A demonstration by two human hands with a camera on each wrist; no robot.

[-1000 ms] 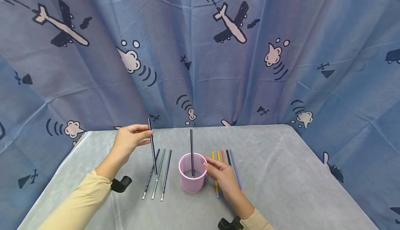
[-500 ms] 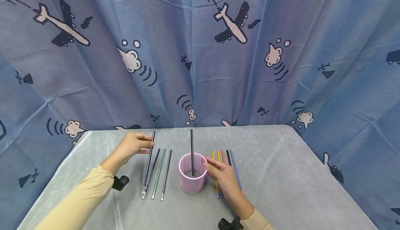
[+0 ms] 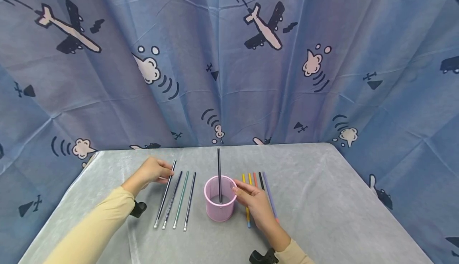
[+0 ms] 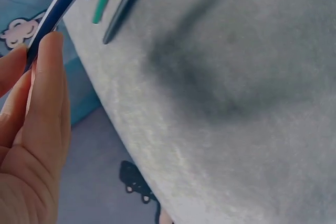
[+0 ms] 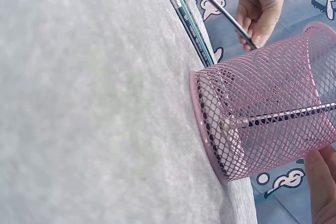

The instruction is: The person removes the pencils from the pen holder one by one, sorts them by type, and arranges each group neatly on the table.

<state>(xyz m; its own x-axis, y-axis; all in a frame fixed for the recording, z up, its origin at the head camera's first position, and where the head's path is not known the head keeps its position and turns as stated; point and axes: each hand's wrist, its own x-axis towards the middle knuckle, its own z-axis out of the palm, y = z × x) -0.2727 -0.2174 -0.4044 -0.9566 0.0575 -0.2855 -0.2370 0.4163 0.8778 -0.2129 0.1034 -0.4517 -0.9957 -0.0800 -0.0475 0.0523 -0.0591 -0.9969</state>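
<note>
My left hand (image 3: pixel 154 171) pinches a dark blue pencil (image 3: pixel 165 200) near its upper end, between thumb and fingers. The pencil slants, its white-tipped lower end at or close to the table. To its right lie a dark patterned pencil (image 3: pixel 172 201), a green pencil (image 3: pixel 181 200) and another dark pencil (image 3: pixel 189 201). A pink mesh pen holder (image 3: pixel 219 213) stands upright in the middle, with one dark pencil (image 3: pixel 219 164) inside. My right hand (image 3: pixel 259 205) holds the pen holder's right side near the rim, thumb in front; the right wrist view shows its fingers (image 5: pixel 319 174) against the mesh.
Right of the pen holder, partly behind my right hand, lie yellow sticks (image 3: pixel 248 217), an orange one (image 3: pixel 255 178), a black one (image 3: pixel 261 180) and a purple one (image 3: pixel 269 196). A grey cloth covers the table (image 3: pixel 322 216); a blue patterned curtain (image 3: pixel 229 65) hangs behind.
My left hand has come down and slightly left with the dark blue pencil, from over the row of pencils to its left side. My right hand and the pen holder stay put.
</note>
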